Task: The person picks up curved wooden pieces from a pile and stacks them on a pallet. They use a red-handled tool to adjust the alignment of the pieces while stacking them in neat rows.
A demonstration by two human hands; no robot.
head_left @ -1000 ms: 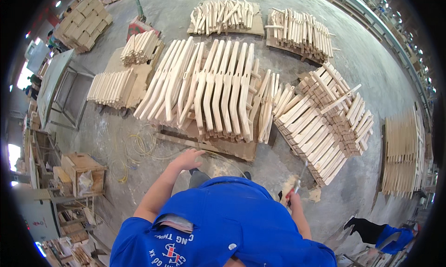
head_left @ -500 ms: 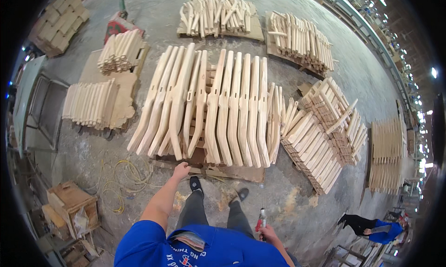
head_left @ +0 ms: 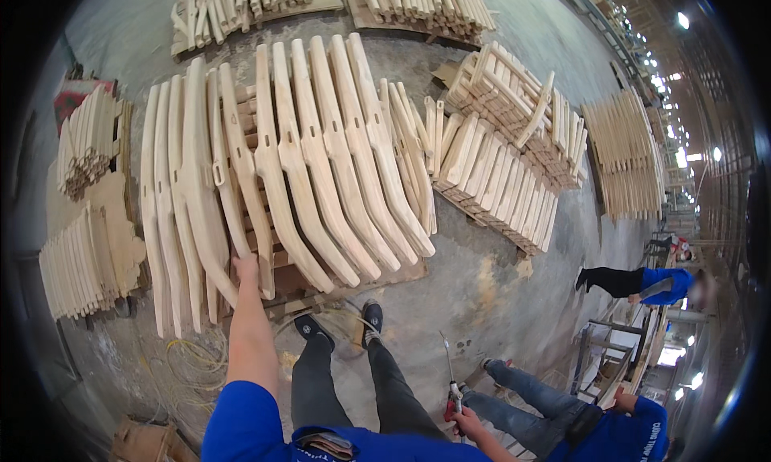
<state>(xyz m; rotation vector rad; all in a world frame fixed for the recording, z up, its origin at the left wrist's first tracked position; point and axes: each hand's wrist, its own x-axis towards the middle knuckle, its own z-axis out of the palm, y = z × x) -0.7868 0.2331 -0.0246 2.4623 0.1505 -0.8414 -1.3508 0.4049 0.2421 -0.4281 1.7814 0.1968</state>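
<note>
A row of long, pale, bent wooden legs [head_left: 309,153] with small slots lies side by side on a low stack in front of me. My left hand [head_left: 246,267] reaches forward to the near end of one narrower slotted wooden leg [head_left: 228,201]; its fingers look closed around that end, though they are small in the picture. Low at my right side, my right hand [head_left: 465,423] is wrapped around an air blow gun [head_left: 454,394] with a red part and a long thin nozzle pointing away from me.
Stacked wooden slats [head_left: 502,189] stand to the right, with another pile [head_left: 626,153] beyond. Shorter sticks [head_left: 80,261] lie on cardboard at left. A yellow hose [head_left: 189,357] coils on the floor. A co-worker in jeans [head_left: 530,398] is close on my right; another person [head_left: 642,285] is farther off.
My view has swung right, so the stacks sit farther left. My left hand has moved forward onto a leg's end. The co-worker in jeans has come into view; the blow gun stays in my right hand.
</note>
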